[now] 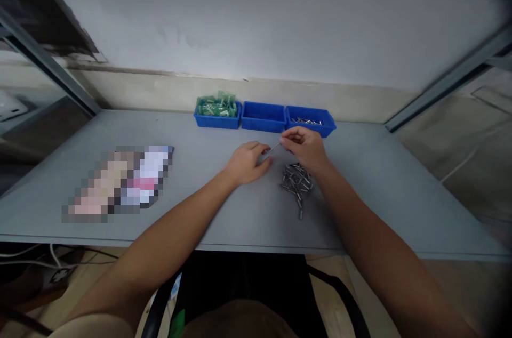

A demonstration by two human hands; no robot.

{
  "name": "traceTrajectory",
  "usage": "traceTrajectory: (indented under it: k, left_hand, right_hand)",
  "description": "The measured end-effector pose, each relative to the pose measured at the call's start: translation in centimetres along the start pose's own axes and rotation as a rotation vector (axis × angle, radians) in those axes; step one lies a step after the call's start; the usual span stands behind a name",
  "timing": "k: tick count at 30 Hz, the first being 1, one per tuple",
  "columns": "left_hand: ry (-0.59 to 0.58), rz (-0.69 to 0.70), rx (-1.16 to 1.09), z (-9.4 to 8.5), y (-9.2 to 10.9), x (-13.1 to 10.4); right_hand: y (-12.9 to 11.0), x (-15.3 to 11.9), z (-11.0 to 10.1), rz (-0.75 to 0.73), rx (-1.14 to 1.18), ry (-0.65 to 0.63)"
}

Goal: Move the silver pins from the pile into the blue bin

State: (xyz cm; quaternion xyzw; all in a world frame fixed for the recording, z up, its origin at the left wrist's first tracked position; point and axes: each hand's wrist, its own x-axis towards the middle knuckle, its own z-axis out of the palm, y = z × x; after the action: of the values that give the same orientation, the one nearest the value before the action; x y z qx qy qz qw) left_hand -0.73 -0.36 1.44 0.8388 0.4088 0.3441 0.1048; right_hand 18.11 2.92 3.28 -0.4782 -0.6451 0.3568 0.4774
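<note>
My left hand (247, 162) and my right hand (304, 148) meet over the middle of the grey table (224, 210), both pinching one thin metal pin (273, 149) between their fingertips. Just below my right hand lies a loose pile of similar metal pins (296, 182). Three blue bins stand in a row at the back: the left bin (217, 114) holds green plastic pieces, the middle bin (263, 117) looks empty, the right bin (311, 120) holds a few metal pins.
A blurred-out flat item (120, 182) lies on the table's left part. Metal frame struts (48, 61) rise at both sides. A wall stands behind the bins. Cables (48, 266) lie on the floor below the left front edge.
</note>
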Motion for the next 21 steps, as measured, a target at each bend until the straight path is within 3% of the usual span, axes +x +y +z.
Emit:
traceTrajectory:
  k: [5,15,18,21]
  left_hand:
    - [0.000,0.004,0.055,0.4,-0.2,0.1]
    - [0.125,-0.156,0.034,0.5,-0.4,0.1]
    - [0.140,-0.192,0.036,0.4,-0.3,0.1]
    - [0.122,-0.242,0.034,0.3,-0.2,0.1]
  right_hand:
    - [-0.2,-0.3,0.6,0.028,0.060,-0.014]
    - [-0.9,-1.2,-0.2,-0.096,-0.242,-0.365]
    - [-0.5,-0.8,-0.6,-0.100,-0.236,-0.311]
    - [0.8,0.3,-1.9,-0.117,-0.340,-0.043]
